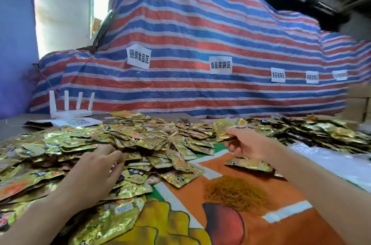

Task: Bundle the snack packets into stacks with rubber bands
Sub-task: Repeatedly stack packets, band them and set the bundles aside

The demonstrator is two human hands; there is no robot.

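Bench covered by a printed orange cloth. Loose gold foil packets lie heaped across its left and middle, many overlapping, and more run along the far right edge. Left hand rests on the near slope of the heap, palm down, with its fingers bent onto the foil. Cannot tell whether they grasp a packet or only touch. Right hand is raised just above the bench, right of centre, thumb and fingers clenched on a thin stack of packets, held upright and clear of the heap. Cannot tell whether a band is on it. A second stack lies flat on the cloth just below that hand. Rubber bands sit in a loose tan mound on the cloth, near the second stack and between the two forearms. A clear plastic sheet lies at the right side of the bench. A white router with four upright aerials stands at the far left. Behind everything hangs a red, white and blue striped tarp with white paper labels stuck on.
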